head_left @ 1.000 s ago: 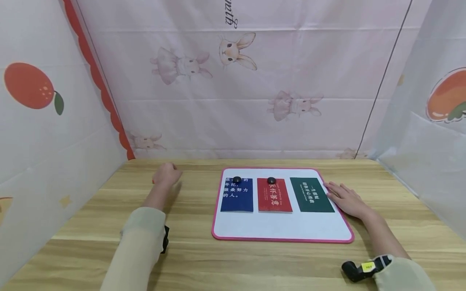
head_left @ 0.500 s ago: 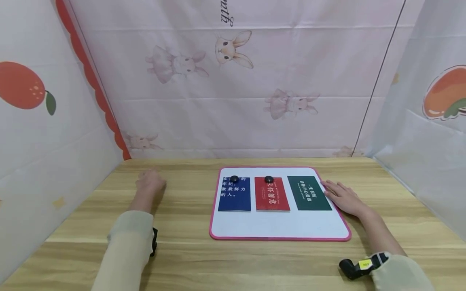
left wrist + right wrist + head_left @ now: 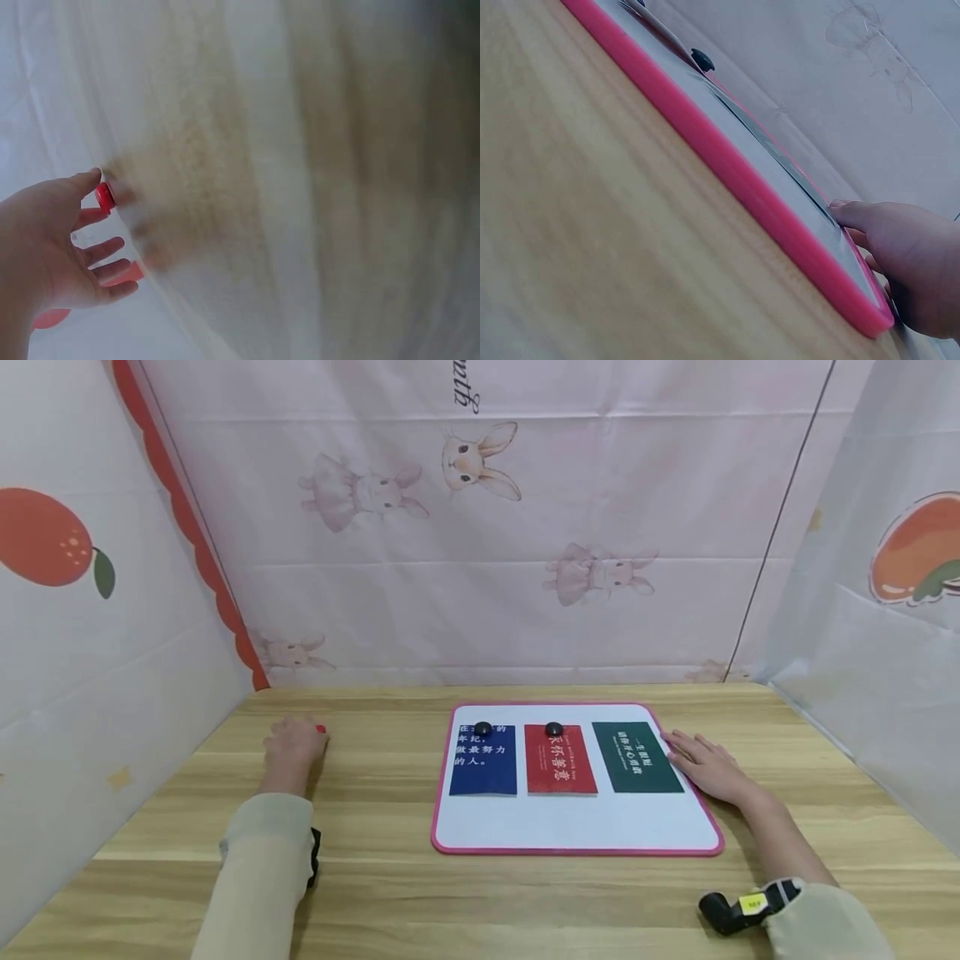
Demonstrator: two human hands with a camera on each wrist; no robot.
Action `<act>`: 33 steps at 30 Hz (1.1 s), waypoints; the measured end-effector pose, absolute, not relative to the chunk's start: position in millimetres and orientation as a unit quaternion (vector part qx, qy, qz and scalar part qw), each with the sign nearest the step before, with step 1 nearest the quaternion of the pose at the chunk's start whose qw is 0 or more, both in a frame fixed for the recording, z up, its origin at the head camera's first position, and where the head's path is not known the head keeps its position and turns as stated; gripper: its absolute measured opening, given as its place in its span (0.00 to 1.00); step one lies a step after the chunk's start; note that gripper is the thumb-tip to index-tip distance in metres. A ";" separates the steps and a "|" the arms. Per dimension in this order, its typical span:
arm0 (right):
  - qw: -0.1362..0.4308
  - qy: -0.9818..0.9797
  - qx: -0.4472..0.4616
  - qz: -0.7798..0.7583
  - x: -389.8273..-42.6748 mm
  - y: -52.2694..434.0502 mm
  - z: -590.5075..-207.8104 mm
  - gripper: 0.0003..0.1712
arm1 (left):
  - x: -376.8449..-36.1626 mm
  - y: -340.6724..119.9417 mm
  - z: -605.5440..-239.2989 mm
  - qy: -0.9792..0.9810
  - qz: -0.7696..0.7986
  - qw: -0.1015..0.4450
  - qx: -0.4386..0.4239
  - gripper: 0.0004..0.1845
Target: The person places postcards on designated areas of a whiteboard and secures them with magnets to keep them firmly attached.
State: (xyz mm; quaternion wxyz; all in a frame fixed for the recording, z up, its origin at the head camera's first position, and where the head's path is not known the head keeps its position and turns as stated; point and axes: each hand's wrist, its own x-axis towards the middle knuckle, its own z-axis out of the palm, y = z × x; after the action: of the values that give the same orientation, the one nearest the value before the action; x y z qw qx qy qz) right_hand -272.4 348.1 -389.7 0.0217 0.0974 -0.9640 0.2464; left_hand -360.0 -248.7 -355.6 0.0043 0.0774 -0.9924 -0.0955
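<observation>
A white board with a pink rim (image 3: 577,852) lies on the wooden table. On it, side by side, are a blue card (image 3: 483,764), a red card (image 3: 560,764) and a green card (image 3: 637,760). A round black magnet (image 3: 482,727) sits on the blue card's top edge, and another black magnet (image 3: 553,728) on the red card's. My right hand (image 3: 705,768) lies flat on the board's right edge, fingertips against the green card. My left hand (image 3: 291,745) is on the table left of the board. Its thumb and forefinger pinch a small red magnet (image 3: 105,196).
Printed fabric walls close in the table on the left, back and right. The left hand is close to the left wall (image 3: 112,693). A black wrist-mounted device (image 3: 731,912) sticks out from the right sleeve. The board's pink rim (image 3: 727,180) is raised above the table.
My left hand has slid to the left, away from the board, and a small red magnet now shows at its fingertips. The right hand has stayed put.
</observation>
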 end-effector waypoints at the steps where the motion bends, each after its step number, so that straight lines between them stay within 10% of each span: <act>1: 0.023 -0.964 0.098 0.246 -272.1 348.1 -389.3 0.34 | -360.8 -250.0 -356.2 -0.993 -0.088 0.006 0.076 0.22; 33: 0.023 -0.963 0.093 0.254 -269.7 347.2 -389.2 0.33 | -354.2 -244.0 -337.9 -0.990 -0.131 0.006 0.055 0.27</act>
State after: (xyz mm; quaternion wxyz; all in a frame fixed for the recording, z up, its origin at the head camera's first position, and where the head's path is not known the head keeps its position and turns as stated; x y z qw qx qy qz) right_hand -269.7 347.2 -389.2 0.0225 0.0927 -0.9625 0.2539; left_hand -354.2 -244.0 -337.9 0.0062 0.0548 -0.9899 -0.1306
